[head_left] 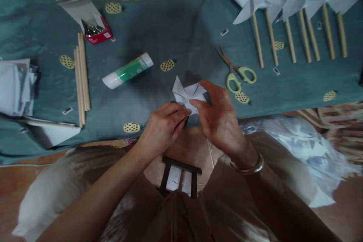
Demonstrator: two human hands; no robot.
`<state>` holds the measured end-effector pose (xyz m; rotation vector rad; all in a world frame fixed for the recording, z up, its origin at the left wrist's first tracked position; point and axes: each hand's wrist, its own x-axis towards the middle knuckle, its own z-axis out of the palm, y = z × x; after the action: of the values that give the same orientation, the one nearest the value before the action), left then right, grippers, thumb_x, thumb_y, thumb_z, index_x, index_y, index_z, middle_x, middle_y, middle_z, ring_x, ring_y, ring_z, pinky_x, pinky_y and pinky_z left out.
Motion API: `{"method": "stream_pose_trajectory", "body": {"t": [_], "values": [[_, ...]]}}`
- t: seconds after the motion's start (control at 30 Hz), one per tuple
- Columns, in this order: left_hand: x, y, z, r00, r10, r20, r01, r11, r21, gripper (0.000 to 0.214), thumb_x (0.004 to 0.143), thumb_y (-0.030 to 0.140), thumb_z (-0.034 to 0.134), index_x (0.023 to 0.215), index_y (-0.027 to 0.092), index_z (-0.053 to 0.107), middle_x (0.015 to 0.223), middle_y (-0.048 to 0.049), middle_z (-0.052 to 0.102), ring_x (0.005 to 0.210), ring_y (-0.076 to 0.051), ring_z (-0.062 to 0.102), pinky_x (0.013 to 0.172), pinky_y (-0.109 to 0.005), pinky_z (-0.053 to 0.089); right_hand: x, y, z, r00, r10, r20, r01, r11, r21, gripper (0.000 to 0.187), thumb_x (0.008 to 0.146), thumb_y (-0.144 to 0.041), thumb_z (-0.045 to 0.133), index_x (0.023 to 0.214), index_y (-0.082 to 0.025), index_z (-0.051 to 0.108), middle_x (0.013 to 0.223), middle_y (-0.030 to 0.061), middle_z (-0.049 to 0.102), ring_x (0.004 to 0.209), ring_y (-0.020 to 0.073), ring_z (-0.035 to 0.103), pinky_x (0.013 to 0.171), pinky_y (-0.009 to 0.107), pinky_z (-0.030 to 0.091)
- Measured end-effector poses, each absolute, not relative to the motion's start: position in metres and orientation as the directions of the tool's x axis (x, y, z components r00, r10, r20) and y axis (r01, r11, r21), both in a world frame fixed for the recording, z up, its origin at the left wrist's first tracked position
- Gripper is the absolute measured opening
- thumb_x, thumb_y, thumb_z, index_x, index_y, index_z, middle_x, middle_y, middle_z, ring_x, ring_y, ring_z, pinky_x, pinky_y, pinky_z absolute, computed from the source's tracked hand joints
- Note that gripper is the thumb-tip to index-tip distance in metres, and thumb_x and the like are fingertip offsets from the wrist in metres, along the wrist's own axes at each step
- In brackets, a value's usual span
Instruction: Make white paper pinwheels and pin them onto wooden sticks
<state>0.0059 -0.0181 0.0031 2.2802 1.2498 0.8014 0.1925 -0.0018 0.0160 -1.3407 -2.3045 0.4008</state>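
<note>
A small white paper pinwheel (187, 96) with folded blades is between my hands, at the near edge of the cloth-covered table. My left hand (167, 121) pinches its lower left side with closed fingers. On the other side, my right hand (217, 115) grips the right blade, its thumb near the middle and its index finger at the upper corner. To the right lie scissors (231, 67) with light green handles, their blades slightly apart. A white glue bottle (129, 70) with a green label lies on its side to the left.
Several finished pinwheels on wooden sticks (258, 41) lie at the back right. An opened red box (98, 36) of small metal pieces stands at the back left, near several bare sticks (81, 79). A stack of paper (14, 87) is far left. A plastic bag (300, 151) sits below right.
</note>
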Motion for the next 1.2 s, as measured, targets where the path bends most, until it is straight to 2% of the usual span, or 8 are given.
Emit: {"method": "stream_pose_trajectory", "body": {"t": [0.13,0.33,0.53,0.6,0.77,0.87,1.0,1.2], "values": [[0.006,-0.018,0.003,0.434,0.851,0.294,0.615,-0.519,0.594,0.017,0.091,0.011,0.055,0.102,0.013,0.069,0.093,-0.0075,0.070,0.088,-0.018,0.067,0.076,-0.030,0.058,0.189,-0.004,0.014,-0.441,0.871,0.214,0.773,0.490,-0.403,0.028,0.092,-0.013,0.045,0.107,-0.025,0.066,0.142,0.0106,0.048,0.130,0.0309,0.045,0.101,0.052,0.049],[0.007,-0.020,0.004,0.419,0.865,0.276,0.628,-0.496,0.599,0.017,0.091,0.012,0.055,0.102,0.014,0.068,0.092,-0.0069,0.068,0.087,-0.017,0.066,0.076,-0.030,0.057,0.181,-0.009,0.002,-0.425,0.854,0.301,0.763,0.517,-0.389,0.029,0.094,-0.012,0.039,0.110,-0.019,0.063,0.142,0.0130,0.046,0.129,0.0298,0.044,0.101,0.052,0.046],[0.008,-0.020,0.003,0.409,0.870,0.275,0.643,-0.488,0.590,0.017,0.093,0.015,0.053,0.102,0.013,0.067,0.093,-0.0072,0.067,0.084,-0.016,0.066,0.072,-0.027,0.057,0.188,-0.009,0.006,-0.391,0.876,0.282,0.704,0.483,-0.520,0.031,0.093,-0.014,0.039,0.111,-0.020,0.064,0.142,0.0122,0.046,0.130,0.0282,0.044,0.105,0.051,0.045],[0.008,-0.019,0.003,0.410,0.871,0.269,0.646,-0.486,0.588,0.017,0.093,0.015,0.053,0.103,0.014,0.067,0.093,-0.0067,0.067,0.085,-0.016,0.066,0.073,-0.028,0.057,0.190,-0.008,0.009,-0.389,0.877,0.282,0.698,0.481,-0.530,0.032,0.093,-0.015,0.039,0.113,-0.021,0.063,0.141,0.0110,0.047,0.129,0.0274,0.046,0.105,0.050,0.046],[0.008,-0.019,0.002,0.412,0.869,0.273,0.642,-0.490,0.591,0.017,0.092,0.013,0.055,0.103,0.012,0.067,0.093,-0.0074,0.067,0.084,-0.016,0.066,0.073,-0.028,0.057,0.190,-0.007,0.012,-0.388,0.891,0.234,0.734,0.453,-0.507,0.034,0.093,-0.014,0.041,0.115,-0.029,0.061,0.141,0.0072,0.048,0.131,0.0293,0.045,0.108,0.054,0.043],[0.008,-0.019,0.003,0.417,0.866,0.278,0.636,-0.496,0.591,0.016,0.091,0.013,0.055,0.102,0.013,0.068,0.092,-0.0071,0.067,0.085,-0.016,0.066,0.073,-0.027,0.057,0.187,-0.008,0.009,-0.404,0.885,0.229,0.753,0.464,-0.466,0.030,0.093,-0.015,0.043,0.114,-0.026,0.061,0.142,0.0104,0.047,0.130,0.0319,0.044,0.104,0.056,0.045],[0.008,-0.019,0.003,0.411,0.868,0.279,0.636,-0.492,0.595,0.016,0.091,0.011,0.056,0.101,0.013,0.067,0.092,-0.0067,0.066,0.084,-0.016,0.066,0.073,-0.027,0.057,0.181,-0.010,0.001,-0.394,0.874,0.283,0.782,0.481,-0.396,0.028,0.093,-0.013,0.042,0.112,-0.024,0.061,0.142,0.0104,0.047,0.129,0.0295,0.043,0.102,0.052,0.046],[0.007,-0.019,0.003,0.417,0.868,0.270,0.626,-0.490,0.607,0.016,0.090,0.011,0.056,0.100,0.013,0.068,0.094,-0.0071,0.067,0.085,-0.016,0.066,0.072,-0.027,0.057,0.180,-0.011,-0.005,-0.381,0.866,0.324,0.762,0.493,-0.420,0.027,0.095,-0.014,0.041,0.111,-0.022,0.060,0.144,0.0117,0.044,0.131,0.0302,0.044,0.104,0.053,0.044]]}}
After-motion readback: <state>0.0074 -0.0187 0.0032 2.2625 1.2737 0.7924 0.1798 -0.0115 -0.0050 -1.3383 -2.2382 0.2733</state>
